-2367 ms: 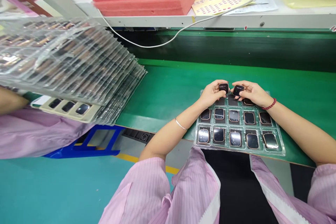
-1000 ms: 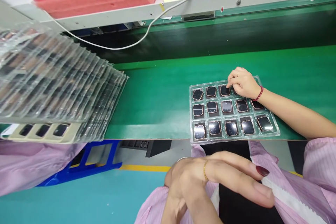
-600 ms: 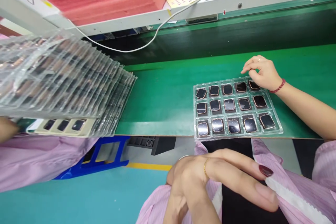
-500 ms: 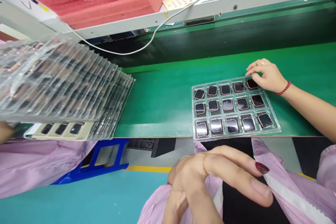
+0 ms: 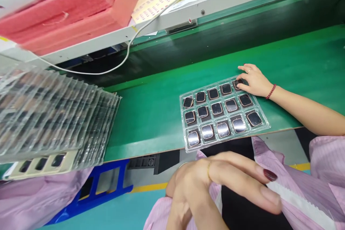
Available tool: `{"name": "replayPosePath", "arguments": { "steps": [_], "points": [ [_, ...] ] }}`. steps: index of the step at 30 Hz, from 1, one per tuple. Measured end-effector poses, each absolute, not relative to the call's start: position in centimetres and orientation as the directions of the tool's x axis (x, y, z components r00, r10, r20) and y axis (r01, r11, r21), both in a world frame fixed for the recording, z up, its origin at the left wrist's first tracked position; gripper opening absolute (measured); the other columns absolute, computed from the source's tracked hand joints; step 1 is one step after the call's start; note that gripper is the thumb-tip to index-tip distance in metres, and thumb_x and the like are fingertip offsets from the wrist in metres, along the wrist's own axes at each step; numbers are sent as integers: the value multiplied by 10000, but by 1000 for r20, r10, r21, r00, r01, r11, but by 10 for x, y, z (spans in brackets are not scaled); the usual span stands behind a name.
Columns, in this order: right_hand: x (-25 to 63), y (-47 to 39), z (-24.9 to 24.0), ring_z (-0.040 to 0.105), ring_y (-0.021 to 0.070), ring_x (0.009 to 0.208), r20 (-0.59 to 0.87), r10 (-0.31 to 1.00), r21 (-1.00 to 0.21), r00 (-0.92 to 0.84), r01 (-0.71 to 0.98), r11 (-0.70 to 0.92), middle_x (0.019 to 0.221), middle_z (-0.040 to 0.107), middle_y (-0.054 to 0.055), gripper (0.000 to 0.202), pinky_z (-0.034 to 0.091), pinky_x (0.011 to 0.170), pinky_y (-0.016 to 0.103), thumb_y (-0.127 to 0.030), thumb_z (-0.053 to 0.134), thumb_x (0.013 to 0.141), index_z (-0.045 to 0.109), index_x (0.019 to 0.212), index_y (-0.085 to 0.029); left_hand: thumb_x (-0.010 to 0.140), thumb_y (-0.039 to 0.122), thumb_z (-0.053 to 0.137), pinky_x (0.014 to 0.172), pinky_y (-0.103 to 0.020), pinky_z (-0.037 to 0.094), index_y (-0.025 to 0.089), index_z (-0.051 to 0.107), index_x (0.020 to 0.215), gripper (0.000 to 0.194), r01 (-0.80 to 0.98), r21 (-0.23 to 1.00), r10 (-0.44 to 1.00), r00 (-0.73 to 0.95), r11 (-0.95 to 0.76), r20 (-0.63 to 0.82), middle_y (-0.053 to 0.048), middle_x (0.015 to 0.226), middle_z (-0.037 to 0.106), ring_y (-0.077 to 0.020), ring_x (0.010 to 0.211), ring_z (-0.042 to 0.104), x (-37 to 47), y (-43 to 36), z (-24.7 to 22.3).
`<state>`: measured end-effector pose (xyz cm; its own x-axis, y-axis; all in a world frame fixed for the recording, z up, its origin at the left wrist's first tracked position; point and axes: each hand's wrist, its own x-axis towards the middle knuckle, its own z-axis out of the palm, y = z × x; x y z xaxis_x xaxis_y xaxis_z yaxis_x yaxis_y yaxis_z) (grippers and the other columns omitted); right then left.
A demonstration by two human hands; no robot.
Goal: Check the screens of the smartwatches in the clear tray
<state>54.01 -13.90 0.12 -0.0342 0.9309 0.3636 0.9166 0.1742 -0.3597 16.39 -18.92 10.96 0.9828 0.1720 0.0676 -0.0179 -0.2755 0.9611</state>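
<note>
One tray (image 5: pixel 182 115), fifteen screens (image 5: pixel 216 108), right hand (image 5: pixel 253 81) at one

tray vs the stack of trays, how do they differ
The tray is one layer; the stack has many. The tray lies under the right hand's fingers; the stack stands apart at the view's left. The tray shows its screens plainly; the stack blurs its own. Both are clear plastic.
</note>
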Motion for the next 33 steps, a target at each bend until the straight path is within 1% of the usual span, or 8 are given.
{"name": "replayPosePath", "arguments": {
  "steps": [6, 10, 13, 17, 20, 26, 29, 33],
  "points": [
    [536, -139, 0, 489, 396, 1267, 382, 924, -447, -4, 875, 189, 1298, 622, 181, 210, 377, 1067, 596, -317, 724, 776, 646, 920, -185, 919, 509, 521, 1083, -544, 453, 276, 725, 897, 310, 215, 738, 556, 793, -639, 251, -72, 1273, 681, -309, 1259, 578, 263, -123, 101],
    [526, -144, 8, 575, 334, 1122, 466, 884, -487, -33, 825, 288, 1113, 685, 138, 141, 445, 977, 498, -184, 661, 761, 550, 839, -221, 873, 287, 634, 1163, -627, 287, 190, 674, 998, 163, 552, 399, 658, 726, -732, 200, -169, 1501, 503, -389, 1467, 350, 317, -71, 55],
    [517, -151, 14, 621, 284, 994, 459, 886, -533, -63, 778, 332, 960, 705, 90, 152, 476, 885, 414, -128, 601, 779, 494, 789, -235, 864, 312, 658, 1150, -643, 290, 189, 645, 987, 175, 575, 335, 648, 742, -747, 171, -192, 1518, 478, -406, 1491, 308, 325, -54, 29],
    [507, -158, 19, 645, 215, 812, 421, 907, -691, -3, 646, 323, 871, 699, 37, 98, 479, 751, 326, -179, 613, 819, 531, 851, -222, 812, 267, 676, 1137, -545, 382, 205, 571, 880, 140, 399, 488, 561, 790, -777, 247, -150, 1324, 645, -329, 1372, 500, 318, -59, 25],
    [505, -157, 19, 631, 169, 702, 373, 918, -863, 133, 412, 291, 803, 689, 2, 101, 482, 663, 284, -210, 630, 824, 548, 884, -210, 848, 326, 623, 908, -390, 546, 210, 566, 970, 178, 344, 676, 641, 726, -651, 248, -71, 1017, 734, -227, 964, 702, 311, -63, 26],
    [514, -144, 15, 565, 95, 500, 54, 991, -988, 122, -135, 70, 840, 748, 19, 222, 464, 425, 201, -306, 694, 867, 597, 1025, -184, 815, 374, 638, 742, -297, 572, 181, 635, 1099, 344, 318, 810, 796, 541, -492, 271, -61, 989, 712, -161, 791, 670, 289, -51, 20],
    [516, -144, 14, 568, 85, 488, 15, 997, -982, 76, -186, 29, 863, 765, 37, 232, 455, 397, 179, -347, 687, 906, 640, 1048, -170, 775, 397, 665, 671, -273, 570, 163, 653, 1031, 347, 286, 880, 860, 461, -379, 220, -66, 962, 703, -156, 774, 664, 282, -42, 23],
    [513, -147, 9, 591, 77, 534, 54, 997, -993, 58, -103, 60, 864, 754, 15, 241, 495, 449, 161, -135, 663, 847, 657, 1086, -165, 739, 392, 706, 604, -233, 523, 157, 643, 992, 351, 228, 946, 886, 451, -231, 107, -45, 859, 694, -140, 718, 647, 285, -38, 31]
  ]
}}
